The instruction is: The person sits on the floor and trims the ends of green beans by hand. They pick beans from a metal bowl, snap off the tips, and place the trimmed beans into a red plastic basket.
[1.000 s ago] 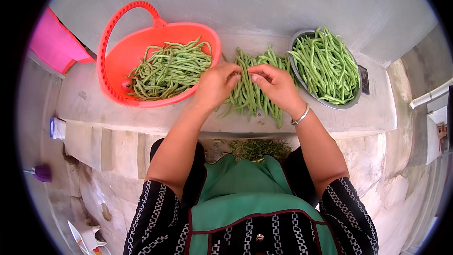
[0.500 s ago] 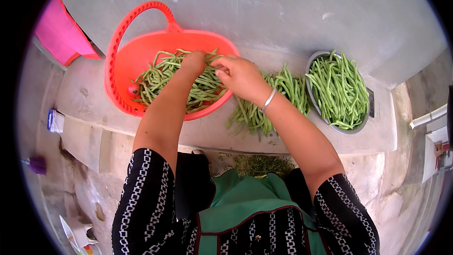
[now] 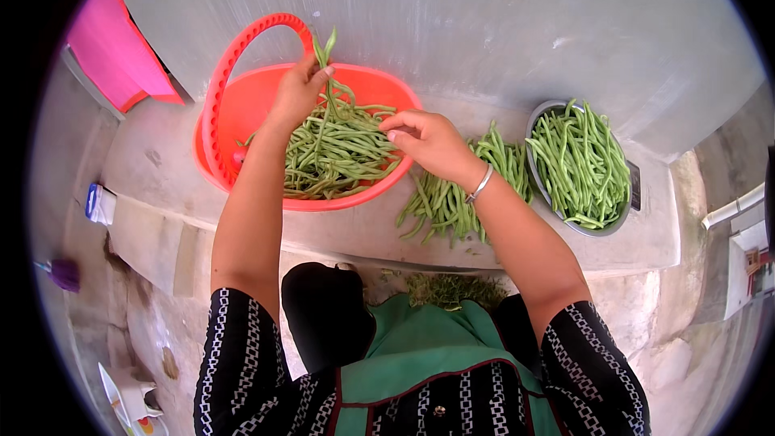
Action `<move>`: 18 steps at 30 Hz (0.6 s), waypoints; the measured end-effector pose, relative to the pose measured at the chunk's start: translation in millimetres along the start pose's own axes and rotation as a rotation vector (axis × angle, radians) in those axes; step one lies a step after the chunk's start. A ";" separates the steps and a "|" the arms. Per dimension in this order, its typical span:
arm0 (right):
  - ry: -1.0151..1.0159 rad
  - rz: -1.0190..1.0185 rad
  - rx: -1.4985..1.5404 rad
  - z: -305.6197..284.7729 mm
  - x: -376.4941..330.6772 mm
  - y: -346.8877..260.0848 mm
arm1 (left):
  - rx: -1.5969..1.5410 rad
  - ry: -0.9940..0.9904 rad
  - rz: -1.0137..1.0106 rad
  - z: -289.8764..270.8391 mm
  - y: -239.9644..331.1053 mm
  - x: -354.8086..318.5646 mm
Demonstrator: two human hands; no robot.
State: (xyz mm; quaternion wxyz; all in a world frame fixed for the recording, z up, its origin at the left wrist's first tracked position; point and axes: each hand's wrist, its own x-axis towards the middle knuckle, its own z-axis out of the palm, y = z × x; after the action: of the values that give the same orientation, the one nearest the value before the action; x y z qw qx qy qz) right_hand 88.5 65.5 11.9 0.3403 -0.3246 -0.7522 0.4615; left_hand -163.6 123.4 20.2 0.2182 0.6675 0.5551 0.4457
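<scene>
My left hand [image 3: 300, 93] is closed on a few green beans [image 3: 324, 52], holding them up above a red plastic basket [image 3: 355, 203]. Their lower ends hang toward the heap of green beans [image 3: 335, 149] inside it. Over the basket's right rim is my right hand [image 3: 432, 144], fingers bent and slightly apart from the thumb, with nothing visible between them. Beneath that wrist, a loose pile of green beans [image 3: 504, 163] lies on the grey ledge [image 3: 355, 234]. To its right, a grey oval basin [image 3: 537, 165] is heaped with more green beans [image 3: 577, 165].
The basket's tall arched handle [image 3: 211, 105] rises at its left side. A grey wall [image 3: 484, 24] stands behind the ledge. Bean scraps [image 3: 456, 287] lie on the floor below. A dark flat object [image 3: 634, 186] sits beside the basin, and pink cloth [image 3: 121, 48] hangs at far left.
My left hand has risen up and left out of the bean heap, lifting a few beans. My right hand has shifted slightly right and down, away from my left.
</scene>
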 end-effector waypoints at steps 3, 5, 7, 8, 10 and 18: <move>0.031 0.017 0.043 -14.7 -20.8 -22.1 | -0.289 0.058 0.056 -27.2 57.0 -10.4; 0.042 0.004 0.065 -21.1 -34.3 -29.5 | -0.456 0.097 0.028 -38.2 91.3 -20.8; 0.074 -0.017 0.111 -28.1 -51.4 -38.2 | -0.541 0.055 0.007 -41.5 116.1 -36.7; 0.106 -0.025 0.146 -31.1 -64.0 -40.6 | -0.588 0.026 -0.007 -37.9 124.8 -45.3; 0.248 -0.089 0.080 -43.3 -84.2 -44.0 | -0.683 -0.123 -0.025 -4.3 144.3 -67.2; 0.526 -0.314 -0.489 -59.5 -144.6 -44.0 | -0.420 -0.447 -0.061 117.1 133.3 -158.5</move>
State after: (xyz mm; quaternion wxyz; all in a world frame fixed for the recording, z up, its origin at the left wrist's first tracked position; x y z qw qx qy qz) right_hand 209.8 -38.3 41.9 0.5005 -0.3844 -0.7676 0.1119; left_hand 9.5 -39.4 9.6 0.4813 0.6723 0.4090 0.3861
